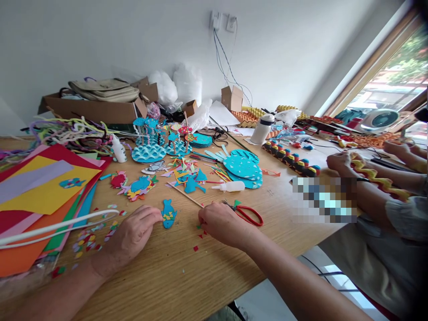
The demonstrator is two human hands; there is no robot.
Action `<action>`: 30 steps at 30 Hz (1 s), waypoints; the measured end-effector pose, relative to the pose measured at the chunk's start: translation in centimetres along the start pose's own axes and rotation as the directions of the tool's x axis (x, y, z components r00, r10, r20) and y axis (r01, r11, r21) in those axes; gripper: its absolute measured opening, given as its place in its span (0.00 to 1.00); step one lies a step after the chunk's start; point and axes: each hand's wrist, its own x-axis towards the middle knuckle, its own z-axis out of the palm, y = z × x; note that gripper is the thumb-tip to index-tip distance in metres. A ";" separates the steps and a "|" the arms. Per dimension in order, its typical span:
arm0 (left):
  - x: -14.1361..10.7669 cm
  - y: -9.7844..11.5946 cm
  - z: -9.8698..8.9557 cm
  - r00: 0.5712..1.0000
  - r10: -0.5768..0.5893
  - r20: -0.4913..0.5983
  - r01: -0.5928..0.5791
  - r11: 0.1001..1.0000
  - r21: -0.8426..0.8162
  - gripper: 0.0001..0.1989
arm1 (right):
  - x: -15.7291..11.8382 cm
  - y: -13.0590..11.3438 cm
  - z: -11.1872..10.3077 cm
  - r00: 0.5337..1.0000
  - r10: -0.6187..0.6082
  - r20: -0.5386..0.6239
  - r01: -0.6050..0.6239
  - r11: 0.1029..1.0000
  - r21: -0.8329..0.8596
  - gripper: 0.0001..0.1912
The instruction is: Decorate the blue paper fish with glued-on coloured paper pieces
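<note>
A blue paper fish (169, 216) with yellow and green bits on its body lies on the wooden table. The fingertips of my left hand (138, 227), pressed together, hold its left edge; the thumb is hidden. To the right, my right hand (222, 223) rests on the table with fingers curled closed. What they pinch, if anything, is hidden. A thin wooden stick (185, 195) reaches that hand from the upper left; whether it is gripped or passes behind cannot be told. Small red paper scraps (195, 248) lie below the fingertips. Red-handled scissors (249, 216) lie just beyond the hand.
Coloured paper sheets (40, 178) and a white strip (63, 227) lie left, near confetti (88, 240). Paper fish (138, 185), a glue bottle (230, 186) and blue ovals (242, 165) lie ahead. Wavy-based fish models (149, 152) stand behind. Another person's hands (341, 162) work at right.
</note>
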 end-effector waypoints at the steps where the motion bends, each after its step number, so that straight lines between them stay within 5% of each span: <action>1: 0.0 0.0 -0.1 1.000 -0.006 0.004 0.006 1.000 -0.003 0.15 | 0.0 0.0 0.0 1.000 0.002 0.001 -0.002 1.000 0.014 0.12; 4: 0.2 0.0 -0.3 0.999 -0.038 0.020 0.038 0.999 -0.032 0.16 | -0.2 0.3 -0.3 1.000 0.026 -0.017 -0.024 0.991 0.135 0.10; 7: 0.7 0.5 -0.6 0.991 -0.130 0.037 0.133 0.984 -0.119 0.15 | -0.2 0.4 -0.7 0.996 0.057 -0.073 -0.013 0.864 0.504 0.06; 10: 1.9 1.7 -0.8 0.940 -0.312 0.139 0.339 0.899 -0.277 0.11 | 0.2 -0.1 -0.8 0.993 0.074 -0.095 0.056 0.416 0.908 0.03; 13: 3.4 3.0 -0.6 0.859 -0.449 0.245 0.510 0.717 -0.475 0.08 | 0.5 -1.1 -0.6 0.991 0.095 -0.097 0.104 -0.070 0.992 0.08; 16: 4.5 3.8 -0.3 0.847 -0.452 0.280 0.522 0.604 -0.602 0.07 | 0.6 -2.1 -0.2 0.991 0.113 -0.072 0.102 -0.294 0.950 0.13; 21: 5.2 3.9 0.1 0.839 -0.465 0.282 0.525 0.556 -0.644 0.06 | 0.6 -2.7 0.3 0.992 0.121 -0.041 0.083 -0.373 0.924 0.16; 30: 5.2 3.7 0.4 0.844 -0.461 0.275 0.535 0.680 -0.502 0.06 | 1.0 -3.0 0.6 0.979 0.191 -0.068 0.106 -0.196 0.975 0.15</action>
